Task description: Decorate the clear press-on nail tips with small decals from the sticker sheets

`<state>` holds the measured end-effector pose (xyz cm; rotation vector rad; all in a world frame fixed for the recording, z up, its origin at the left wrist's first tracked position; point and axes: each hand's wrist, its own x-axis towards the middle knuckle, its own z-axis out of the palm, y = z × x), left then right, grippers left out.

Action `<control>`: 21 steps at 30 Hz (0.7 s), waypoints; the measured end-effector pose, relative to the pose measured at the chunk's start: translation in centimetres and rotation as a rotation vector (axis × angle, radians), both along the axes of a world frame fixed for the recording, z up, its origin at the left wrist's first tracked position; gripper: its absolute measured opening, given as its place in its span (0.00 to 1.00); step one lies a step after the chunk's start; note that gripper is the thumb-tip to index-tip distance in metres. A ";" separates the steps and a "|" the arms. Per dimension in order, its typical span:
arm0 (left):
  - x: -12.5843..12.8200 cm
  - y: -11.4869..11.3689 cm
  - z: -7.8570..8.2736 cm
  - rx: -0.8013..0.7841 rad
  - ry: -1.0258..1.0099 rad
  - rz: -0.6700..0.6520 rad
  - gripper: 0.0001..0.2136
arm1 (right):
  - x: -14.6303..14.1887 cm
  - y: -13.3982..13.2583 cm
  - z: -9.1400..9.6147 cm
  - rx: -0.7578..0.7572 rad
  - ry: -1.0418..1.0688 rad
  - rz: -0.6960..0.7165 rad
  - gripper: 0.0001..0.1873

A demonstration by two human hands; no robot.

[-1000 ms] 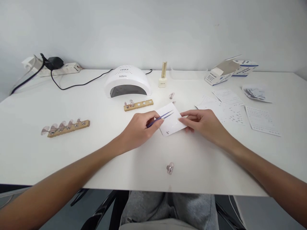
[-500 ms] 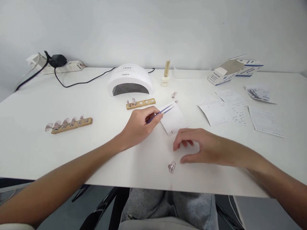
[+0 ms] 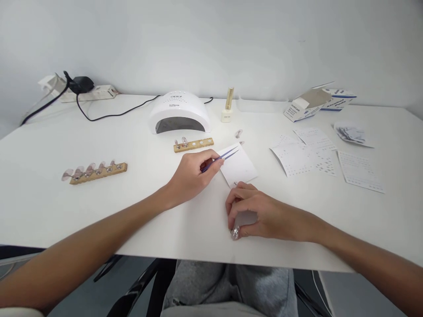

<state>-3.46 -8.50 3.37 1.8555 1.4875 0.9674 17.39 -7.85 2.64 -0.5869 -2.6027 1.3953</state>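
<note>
My left hand point(image 3: 193, 174) is closed around blue-purple tweezers point(image 3: 216, 160), whose two tips are apart over a white sticker sheet point(image 3: 240, 165). Only a few small dark marks show on the sheet's near corner. Close to the table's front edge, my right hand point(image 3: 257, 211) has its thumb and fingertips around a clear pinkish press-on nail point(image 3: 235, 234) with silver decoration. The fingers partly cover this nail. Beyond the sheet, another clear nail point(image 3: 238, 133) lies on the table.
Two wooden nail stands, one long point(image 3: 99, 173) and one short point(image 3: 194, 145), hold clear nails. Behind are a white nail lamp point(image 3: 180, 111), a gold-capped polish bottle point(image 3: 227, 108) and an opened alcohol-pad box point(image 3: 306, 105). Sticker sheets point(image 3: 360, 171) lie at right; a power strip point(image 3: 99, 92) is back left.
My right hand has moved left and toward me, and its fingers have closed on the nail near the table edge. The left hand with the tweezers has stayed nearly still.
</note>
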 end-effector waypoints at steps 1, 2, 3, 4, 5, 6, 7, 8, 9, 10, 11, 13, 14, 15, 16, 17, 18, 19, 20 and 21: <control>0.0 0.0 0.0 0.002 0.000 0.000 0.11 | 0.0 0.0 -0.1 0.005 0.017 0.001 0.07; 0.0 0.0 -0.1 0.004 0.000 0.000 0.11 | -0.1 0.0 -0.2 0.008 0.032 0.000 0.07; 0.0 0.0 -0.2 0.004 0.001 -0.001 0.11 | -0.1 0.0 -0.3 0.008 0.044 -0.001 0.06; 0.0 0.0 -0.2 0.005 0.002 -0.001 0.11 | -0.1 0.0 -0.3 0.007 0.055 -0.004 0.06; -0.1 0.0 -0.2 0.006 0.003 -0.002 0.11 | -0.2 0.0 -0.3 0.004 0.065 -0.010 0.05; -0.1 0.0 -0.3 0.010 0.004 -0.003 0.11 | -0.2 0.0 -0.3 -0.002 0.076 -0.019 0.04; -0.1 0.0 -0.3 0.014 0.003 -0.004 0.11 | -0.1 0.0 -0.2 -0.016 0.087 -0.029 0.04; -0.1 0.0 -0.3 0.020 0.001 -0.006 0.11 | -0.1 0.0 -0.1 -0.040 0.099 -0.040 0.04; -0.1 0.0 -0.3 0.025 -0.002 -0.007 0.11 | 0.0 0.1 0.1 -0.076 0.112 -0.053 0.04; -0.2 0.0 -0.4 0.030 -0.006 -0.007 0.11 | 0.1 0.2 0.4 -0.122 0.122 -0.070 0.04; -0.2 0.0 -0.4 0.034 -0.011 -0.005 0.11 | 0.3 0.4 0.6 -0.167 0.128 -0.094 0.05; -0.2 -0.1 -0.3 0.047 -0.021 0.002 0.11 | 0.6 1.2 1.0 -0.227 0.129 -0.175 0.07; -0.1 -0.1 -0.3 0.053 -0.024 0.005 0.11 | 0.8 1.6 1.1 -0.238 0.129 -0.228 0.07; -0.1 -0.1 -0.3 0.061 -0.024 0.007 0.11 | 1.0 2.2 1.2 -0.242 0.134 -0.284 0.07; -0.1 -0.1 -0.2 0.070 -0.021 0.005 0.11 | 1.1 2.7 1.1 -0.248 0.146 -0.339 0.07; 0.0 -0.1 -0.2 0.084 -0.015 0.001 0.11 | 1.3 3.3 1.0 -0.259 0.165 -0.392 0.07; 0.0 -0.1 -0.2 0.106 -0.004 -0.008 0.10 | 1.5 3.8 0.8 -0.273 0.185 -0.442 0.07; 0.1 -0.2 -0.2 0.136 0.012 -0.019 0.10 | 1.6 4.2 0.5 -0.287 0.198 -0.488 0.07; 0.1 -0.2 -0.3 0.171 0.033 -0.032 0.09 | 1.7 4.6 0.3 -0.298 0.204 -0.526 0.07; 0.2 -0.2 -0.3 0.206 0.057 -0.047 0.09 | 1.8 4.9 0.0 -0.307 0.208 -0.554 0.08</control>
